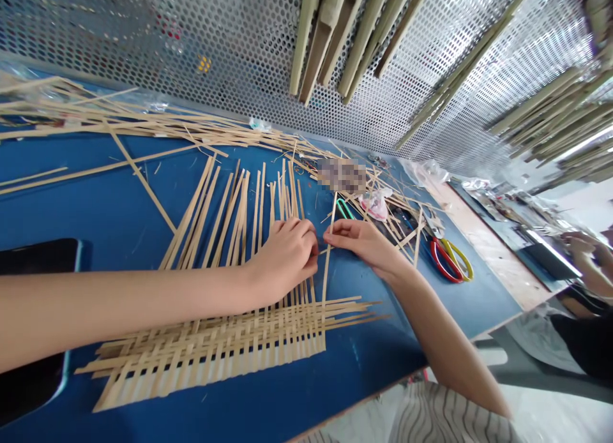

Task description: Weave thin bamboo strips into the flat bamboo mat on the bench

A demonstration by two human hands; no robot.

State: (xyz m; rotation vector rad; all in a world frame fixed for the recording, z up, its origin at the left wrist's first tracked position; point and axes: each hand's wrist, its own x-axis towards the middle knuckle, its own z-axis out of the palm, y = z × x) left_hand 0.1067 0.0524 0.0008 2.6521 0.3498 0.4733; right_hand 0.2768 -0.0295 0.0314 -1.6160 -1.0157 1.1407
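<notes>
A partly woven mat of pale bamboo strips (211, 341) lies on the blue table, its upright strips fanning away from me and several strips crossing them near the front. My left hand (290, 258) rests over the upright strips with its fingers curled; what they hold, if anything, is hidden. At the mat's right end, my right hand (357, 239) pinches one thin bamboo strip (328, 270) between thumb and forefinger. That strip stands up from the weave and leans slightly right at its top. The fingertips of both hands are close together.
Loose bamboo strips (191, 127) spread along the table's back edge. Red-and-yellow-handled scissors (450, 261) lie on the right. A dark tablet-like object (38, 258) is under my left forearm. A perforated metal panel (230, 47) stands behind. Another person's hands (587, 255) are at far right.
</notes>
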